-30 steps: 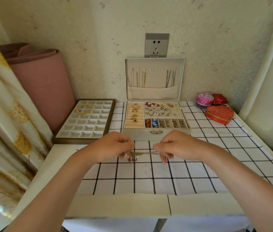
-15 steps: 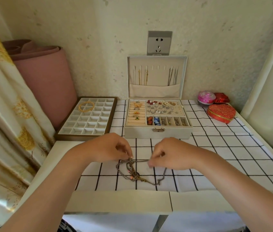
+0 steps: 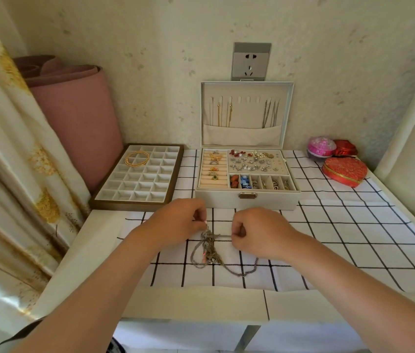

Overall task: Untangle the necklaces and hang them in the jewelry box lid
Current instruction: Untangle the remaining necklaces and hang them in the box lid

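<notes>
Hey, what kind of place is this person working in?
Most likely a corner of a home, perhaps a bedroom: a floral curtain at the side, a wallpapered wall with a socket, and a jewelry box and tangled necklaces on a checked tablecloth.

On the white table (image 3: 94, 240), tangled grey metal necklaces (image 3: 210, 253) lie near, between our left hand (image 3: 176, 222) and right hand (image 3: 260, 233). Behind them sits an open cream jewelry box (image 3: 247, 200), lid (image 3: 247, 113) upright at its far edge. A brown-framed compartment tray (image 3: 130, 206) lies left, a red heart-shaped box (image 3: 345, 171) right.
</notes>
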`<action>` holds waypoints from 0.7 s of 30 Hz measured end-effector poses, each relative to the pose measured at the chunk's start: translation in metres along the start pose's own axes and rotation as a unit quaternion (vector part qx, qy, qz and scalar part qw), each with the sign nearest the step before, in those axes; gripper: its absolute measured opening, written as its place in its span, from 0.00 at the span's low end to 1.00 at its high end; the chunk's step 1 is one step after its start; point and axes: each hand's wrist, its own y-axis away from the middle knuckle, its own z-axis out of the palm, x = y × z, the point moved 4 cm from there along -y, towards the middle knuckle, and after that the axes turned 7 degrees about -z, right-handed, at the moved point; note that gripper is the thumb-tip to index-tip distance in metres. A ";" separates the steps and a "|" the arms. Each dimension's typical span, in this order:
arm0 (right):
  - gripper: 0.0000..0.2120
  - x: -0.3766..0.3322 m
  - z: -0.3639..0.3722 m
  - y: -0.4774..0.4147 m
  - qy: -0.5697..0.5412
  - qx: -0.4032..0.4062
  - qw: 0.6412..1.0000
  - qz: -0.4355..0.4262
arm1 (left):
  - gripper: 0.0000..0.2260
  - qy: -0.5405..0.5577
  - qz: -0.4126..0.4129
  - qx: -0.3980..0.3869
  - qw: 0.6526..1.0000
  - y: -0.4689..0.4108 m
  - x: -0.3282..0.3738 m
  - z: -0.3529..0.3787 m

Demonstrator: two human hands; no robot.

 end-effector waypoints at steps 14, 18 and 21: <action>0.13 0.024 -0.015 0.003 0.037 0.024 0.999 0.026 | 0.07 0.151 0.007 0.049 0.987 -0.002 0.019 0.007; 0.16 0.010 -0.002 -0.004 -0.208 0.027 0.978 -0.006 | 0.07 0.284 0.041 0.052 0.956 0.002 0.032 0.002; 0.11 0.008 0.001 -0.009 -0.281 0.034 0.959 0.001 | 0.08 0.351 0.049 0.065 0.933 0.002 0.032 -0.002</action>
